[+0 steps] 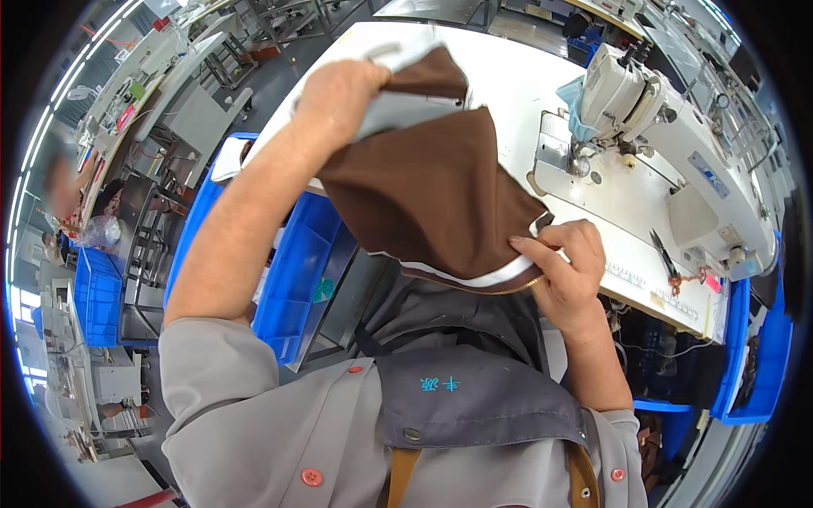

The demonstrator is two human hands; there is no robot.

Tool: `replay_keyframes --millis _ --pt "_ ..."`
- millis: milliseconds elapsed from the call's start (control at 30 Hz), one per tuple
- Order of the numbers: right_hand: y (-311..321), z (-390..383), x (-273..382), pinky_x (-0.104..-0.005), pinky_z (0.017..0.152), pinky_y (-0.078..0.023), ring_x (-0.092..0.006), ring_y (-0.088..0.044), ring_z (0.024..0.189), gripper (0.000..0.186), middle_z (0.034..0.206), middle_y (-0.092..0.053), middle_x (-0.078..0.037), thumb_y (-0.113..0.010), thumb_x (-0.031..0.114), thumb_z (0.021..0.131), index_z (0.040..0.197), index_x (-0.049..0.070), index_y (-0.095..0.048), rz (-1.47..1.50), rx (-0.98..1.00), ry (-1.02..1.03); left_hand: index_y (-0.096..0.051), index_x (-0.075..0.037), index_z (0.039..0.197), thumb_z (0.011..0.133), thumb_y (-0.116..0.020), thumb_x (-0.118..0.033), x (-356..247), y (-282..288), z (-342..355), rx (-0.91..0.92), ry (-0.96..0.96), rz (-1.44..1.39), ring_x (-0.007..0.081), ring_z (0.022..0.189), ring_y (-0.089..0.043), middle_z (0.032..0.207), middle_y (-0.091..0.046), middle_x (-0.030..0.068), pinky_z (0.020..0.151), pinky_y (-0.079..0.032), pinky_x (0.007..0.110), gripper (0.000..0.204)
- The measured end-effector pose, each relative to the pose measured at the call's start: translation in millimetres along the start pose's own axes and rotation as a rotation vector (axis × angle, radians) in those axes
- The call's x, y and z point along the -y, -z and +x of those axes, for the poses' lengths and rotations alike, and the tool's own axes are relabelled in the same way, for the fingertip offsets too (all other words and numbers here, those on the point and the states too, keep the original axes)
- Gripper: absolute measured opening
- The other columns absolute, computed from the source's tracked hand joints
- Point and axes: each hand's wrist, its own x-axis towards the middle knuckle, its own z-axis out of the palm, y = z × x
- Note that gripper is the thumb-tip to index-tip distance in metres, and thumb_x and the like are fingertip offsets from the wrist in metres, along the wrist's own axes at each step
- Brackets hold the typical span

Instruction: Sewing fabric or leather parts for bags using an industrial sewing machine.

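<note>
Across table edge (pixel 628 293), brown fabric (pixel 415 195)

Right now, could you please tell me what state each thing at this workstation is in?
Brown cloth, held up, draped
Left hand, gripping its far part
Right hand, pinching its near edge
Gold zipper, open or closed unclear
Industrial sewing machine, running or not unclear
Scissors, lying on white table

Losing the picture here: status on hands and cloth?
Left hand gripping cloth, upper left. Right hand pinching its lower-right corner. Scissors, sewing machine off right.
</note>
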Motion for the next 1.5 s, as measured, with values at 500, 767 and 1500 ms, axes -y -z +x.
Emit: replay_keyframes --millis 500,767,1500 --pt "-23 0 18 -0.0362 0.066 -0.041 -0.0216 -0.055 0.075 0.037 0.079 -0.056 -0.002 -0.073 0.009 0.051 0.088 0.01 -0.074 0.152 0.084 0.007 -0.069 -0.006 0.099 0.087 -0.072 -0.025 -22 -28 -117 -0.103 0.129 -0.412 0.0312 0.088 -0.063 0.089 -0.066 0.0108 0.087 -0.041 0.043 0.023" --pt "-13 -12 4 -0.0373 0.077 -0.05 -0.0279 -0.064 0.091 0.038 0.103 -0.066 -0.006 -0.082 0.014 0.069 0.105 0.009 -0.073 0.348 0.533 -0.175 -0.063 -0.005 0.09 0.084 -0.071 -0.014 -21 -18 -111 -0.205 0.173 -0.344 0.0321 0.085 -0.061 0.087 -0.064 0.0103 0.07 -0.044 0.041 0.013" --pt "20 -67 -74 -0.0259 0.083 -0.045 -0.0144 -0.059 0.091 0.014 0.101 -0.067 -0.008 -0.065 0.01 0.096 0.101 -0.002 -0.07 0.336 0.122 -0.875 -0.062 -0.003 0.115 0.083 -0.072 -0.045 -69 -37 -59 -0.37 -0.032 -0.266 0.0324 0.135 -0.044 0.142 -0.051 0.0154 0.11 -0.029 0.052 0.054"
